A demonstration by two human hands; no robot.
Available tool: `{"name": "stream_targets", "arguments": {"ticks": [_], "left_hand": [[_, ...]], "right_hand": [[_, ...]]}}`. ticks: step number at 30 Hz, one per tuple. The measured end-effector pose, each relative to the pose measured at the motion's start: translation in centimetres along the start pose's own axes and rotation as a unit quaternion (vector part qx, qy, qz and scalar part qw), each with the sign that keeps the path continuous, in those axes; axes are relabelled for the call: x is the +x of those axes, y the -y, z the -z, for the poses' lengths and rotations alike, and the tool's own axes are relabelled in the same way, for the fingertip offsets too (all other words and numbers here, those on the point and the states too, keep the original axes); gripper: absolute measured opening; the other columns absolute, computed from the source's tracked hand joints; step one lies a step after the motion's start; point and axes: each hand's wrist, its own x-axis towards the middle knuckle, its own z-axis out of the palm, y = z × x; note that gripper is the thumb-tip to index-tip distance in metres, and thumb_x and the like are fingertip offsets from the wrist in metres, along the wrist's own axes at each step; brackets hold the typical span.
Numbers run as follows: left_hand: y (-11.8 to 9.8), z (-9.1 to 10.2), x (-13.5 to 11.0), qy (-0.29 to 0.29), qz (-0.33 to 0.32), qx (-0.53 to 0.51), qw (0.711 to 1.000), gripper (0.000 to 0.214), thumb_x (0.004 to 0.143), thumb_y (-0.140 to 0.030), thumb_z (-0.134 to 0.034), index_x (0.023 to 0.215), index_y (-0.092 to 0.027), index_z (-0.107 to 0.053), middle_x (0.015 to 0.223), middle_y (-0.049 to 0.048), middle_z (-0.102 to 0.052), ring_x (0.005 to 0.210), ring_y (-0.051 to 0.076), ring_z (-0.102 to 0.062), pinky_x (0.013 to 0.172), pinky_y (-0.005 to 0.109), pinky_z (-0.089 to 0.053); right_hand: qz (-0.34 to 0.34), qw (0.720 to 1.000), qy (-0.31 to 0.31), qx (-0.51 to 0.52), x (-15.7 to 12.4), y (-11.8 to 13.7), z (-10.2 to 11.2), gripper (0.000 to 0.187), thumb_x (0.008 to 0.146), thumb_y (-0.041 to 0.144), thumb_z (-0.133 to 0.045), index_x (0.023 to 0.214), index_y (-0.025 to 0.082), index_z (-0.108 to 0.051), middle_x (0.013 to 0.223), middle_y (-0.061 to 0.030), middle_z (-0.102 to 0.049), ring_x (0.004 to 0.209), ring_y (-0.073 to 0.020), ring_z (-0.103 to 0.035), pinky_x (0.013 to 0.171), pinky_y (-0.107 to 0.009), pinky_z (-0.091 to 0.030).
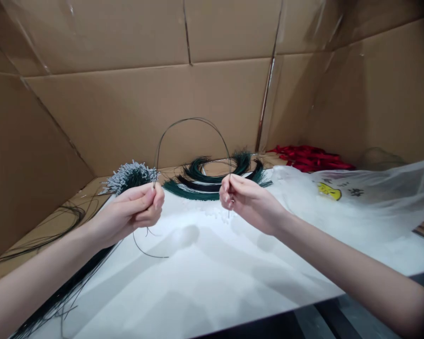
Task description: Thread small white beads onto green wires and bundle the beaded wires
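Observation:
My left hand (141, 205) pinches thin dark wires (196, 118) between thumb and fingers. They rise in an arch to my right hand (236, 192), whose fingers are closed on the other side of the arch. Short wire ends poke out below both hands, and a loose curl (141, 249) hangs beneath the left one. Behind the left hand sits a bunch of pale grey-tipped stems (130, 175). Bundles of dark green and black wire (194, 190) lie curved on the white surface (198, 282) beyond the hands.
Brown cardboard walls (144, 103) enclose the back and sides. Red ribbon-like material (309, 158) lies at the back right, with a clear plastic bag (385, 188) in front of it. Coiled dark wire (67, 219) and a long dark bundle (70, 278) lie at the left.

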Motion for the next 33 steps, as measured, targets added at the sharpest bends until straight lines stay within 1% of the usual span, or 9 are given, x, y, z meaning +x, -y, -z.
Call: {"name": "stream_targets", "arguments": {"ticks": [3,4,6,8,12,17,23,29,33], "left_hand": [[0.3,-1.2,0.6,0.002,-0.024,-0.008,1.0,0.027,0.099,-0.034,-0.048,0.078,-0.017,-0.053,0.064,-0.0006,-0.041,0.06,0.011,-0.041,0.057,0.022,-0.036],[0.4,-1.5,0.8,0.0,-0.037,-0.001,0.999,0.027,0.098,-0.034,-0.049,0.078,-0.017,-0.054,0.068,0.0011,-0.045,0.067,0.013,-0.046,0.062,0.022,-0.04],[0.6,-1.9,1.2,-0.003,-0.057,0.017,0.998,0.029,0.098,-0.035,-0.05,0.078,-0.016,-0.058,0.077,0.0032,-0.049,0.078,0.014,-0.049,0.071,0.023,-0.042],[0.8,-2.2,1.6,-0.002,-0.066,0.03,0.997,0.029,0.098,-0.036,-0.05,0.08,-0.016,-0.062,0.082,0.0037,-0.049,0.081,0.014,-0.047,0.074,0.023,-0.042],[1.4,-2.3,2.2,-0.016,-0.074,0.033,0.997,0.027,0.098,-0.034,-0.052,0.084,-0.017,-0.067,0.086,0.0034,-0.05,0.076,0.012,-0.045,0.067,0.021,-0.041],[1.9,-3.0,2.8,-0.032,-0.066,0.029,0.997,0.027,0.095,-0.038,-0.058,0.086,-0.017,-0.071,0.078,0.0022,-0.051,0.064,0.008,-0.046,0.059,0.019,-0.039],[2.2,-3.5,3.5,-0.043,-0.056,0.041,0.997,0.028,0.091,-0.04,-0.064,0.081,-0.015,-0.072,0.074,0.0024,-0.056,0.063,0.007,-0.049,0.06,0.018,-0.041],[2.1,-3.4,3.5,-0.028,-0.043,0.092,0.994,0.025,0.091,-0.038,-0.065,0.084,-0.015,-0.071,0.076,0.0022,-0.057,0.065,0.008,-0.052,0.062,0.02,-0.044],[2.2,-3.4,3.5,-0.024,-0.048,0.102,0.993,0.026,0.093,-0.038,-0.063,0.084,-0.015,-0.07,0.076,0.0025,-0.058,0.067,0.009,-0.054,0.064,0.021,-0.045]], "right_hand": [[-0.043,0.984,0.037,0.17,-0.4,-0.2,-0.8,0.023,0.099,0.023,-0.047,0.081,0.016,-0.06,0.081,-0.0034,-0.057,0.073,-0.0112,-0.053,0.069,-0.023,-0.043],[-0.045,0.98,0.044,0.189,-0.5,-0.3,-0.9,0.023,0.099,0.022,-0.049,0.082,0.015,-0.062,0.085,-0.0038,-0.058,0.077,-0.0114,-0.054,0.072,-0.023,-0.044],[-0.044,0.977,0.05,0.203,-0.6,-0.6,-1.1,0.023,0.099,0.021,-0.05,0.083,0.015,-0.065,0.089,-0.0038,-0.059,0.082,-0.0121,-0.056,0.076,-0.024,-0.046],[-0.049,0.977,0.046,0.201,-0.7,-0.9,-1.2,0.025,0.1,0.024,-0.05,0.083,0.015,-0.067,0.09,-0.0035,-0.058,0.084,-0.0126,-0.056,0.078,-0.026,-0.047],[-0.054,0.981,0.033,0.185,-0.8,-1.7,-0.9,0.025,0.1,0.029,-0.053,0.085,0.016,-0.069,0.087,-0.0026,-0.057,0.082,-0.0121,-0.055,0.078,-0.026,-0.047],[-0.051,0.983,0.03,0.172,-1.0,-3.0,-0.6,0.024,0.099,0.031,-0.056,0.087,0.016,-0.071,0.081,-0.0023,-0.058,0.077,-0.0112,-0.055,0.074,-0.025,-0.046],[-0.056,0.987,0.042,0.148,-1.4,-3.9,-0.9,0.023,0.097,0.033,-0.06,0.085,0.015,-0.07,0.084,-0.0022,-0.061,0.073,-0.0107,-0.059,0.076,-0.027,-0.046],[-0.041,0.992,0.041,0.116,-1.6,-4.1,-0.7,0.021,0.094,0.034,-0.064,0.086,0.017,-0.07,0.082,-0.0011,-0.061,0.074,-0.0107,-0.061,0.076,-0.026,-0.047],[-0.037,0.994,0.029,0.1,-1.8,-4.1,-0.6,0.019,0.093,0.033,-0.066,0.086,0.016,-0.07,0.08,-0.0004,-0.062,0.073,-0.0098,-0.061,0.074,-0.025,-0.047]]}}
